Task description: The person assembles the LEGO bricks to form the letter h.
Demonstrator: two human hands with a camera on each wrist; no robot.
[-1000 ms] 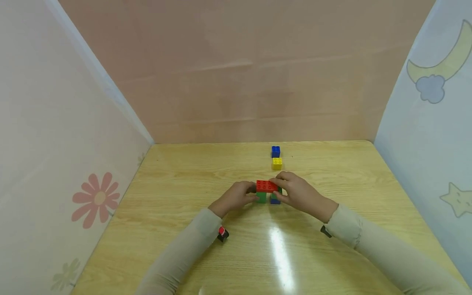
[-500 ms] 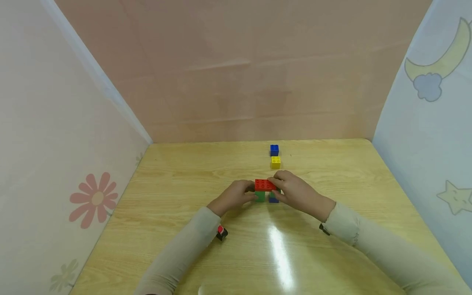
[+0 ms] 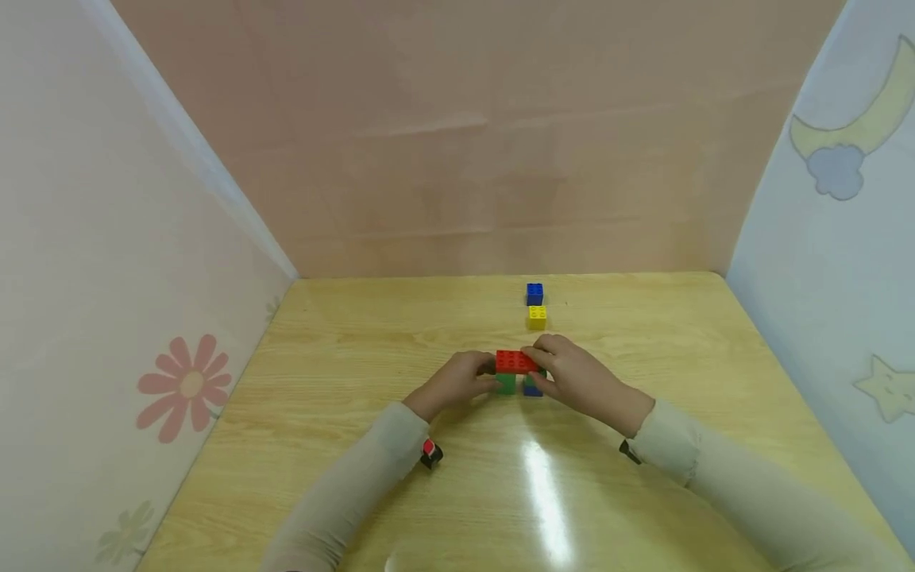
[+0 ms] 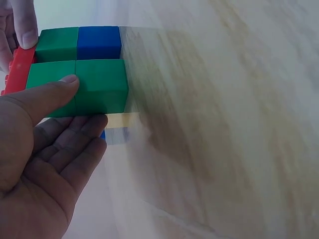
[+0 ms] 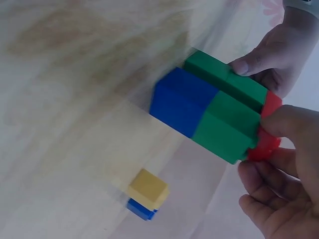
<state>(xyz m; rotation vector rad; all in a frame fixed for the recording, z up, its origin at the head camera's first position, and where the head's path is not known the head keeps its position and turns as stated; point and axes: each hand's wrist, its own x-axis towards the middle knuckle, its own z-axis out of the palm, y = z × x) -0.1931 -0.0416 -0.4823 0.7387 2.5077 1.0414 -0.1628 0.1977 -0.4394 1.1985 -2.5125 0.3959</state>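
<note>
A red brick point(image 3: 509, 362) with two rows of studs bridges the tops of two small stacks. Both bricks of the left stack point(image 4: 99, 87) are green. In the other stack a green brick point(image 5: 227, 127) sits on a blue brick point(image 5: 182, 102); some of the green brick's studs show beside the red one. My left hand point(image 3: 455, 383) holds the green stack, thumb on its near side and fingers behind. With thumb and fingers, my right hand point(image 3: 584, 380) pinches the right end of the red brick, partly hiding the stack below.
Behind the stacks stand a yellow brick point(image 3: 538, 318) and, farther back, a blue brick point(image 3: 534, 294), both on the wooden table point(image 3: 372, 318). Fabric walls enclose the table at the back, left and right.
</note>
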